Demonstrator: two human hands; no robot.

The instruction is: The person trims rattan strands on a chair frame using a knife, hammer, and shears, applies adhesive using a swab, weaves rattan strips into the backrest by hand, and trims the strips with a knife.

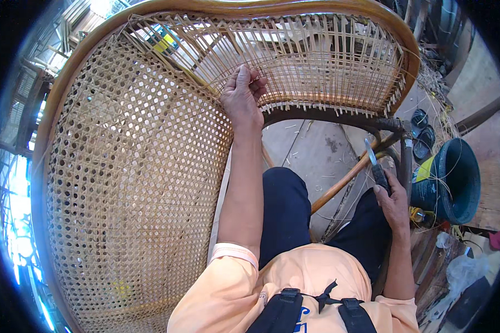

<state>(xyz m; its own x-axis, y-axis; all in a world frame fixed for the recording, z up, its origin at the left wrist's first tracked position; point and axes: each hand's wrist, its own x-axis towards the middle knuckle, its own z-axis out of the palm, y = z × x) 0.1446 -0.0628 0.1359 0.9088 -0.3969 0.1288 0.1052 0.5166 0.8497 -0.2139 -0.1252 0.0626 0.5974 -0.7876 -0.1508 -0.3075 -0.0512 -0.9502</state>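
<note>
A large wooden-framed seat (54, 119) with woven cane stands before me. Its left panel of cane webbing (133, 183) is closely woven with small holes; the upper right panel of cane strands (328, 72) has a looser, open grid along its top. My left hand (243, 100) is raised where the two panels meet, thumb and fingers closed together against the strands. Whatever lies in that pinch is too fine to make out. Low on the right, my right hand (393, 202) grips the dark handle of a knife (376, 166), its blade tilted up and left, apart from the cane.
A dark green bucket (460, 177) stands at the right, with loose cane strips (441, 105) behind it. Dark sandals (423, 136) lie beyond the seat's leg. A clear plastic bag (464, 275) is at lower right. Wooden braces (344, 180) cross below the seat.
</note>
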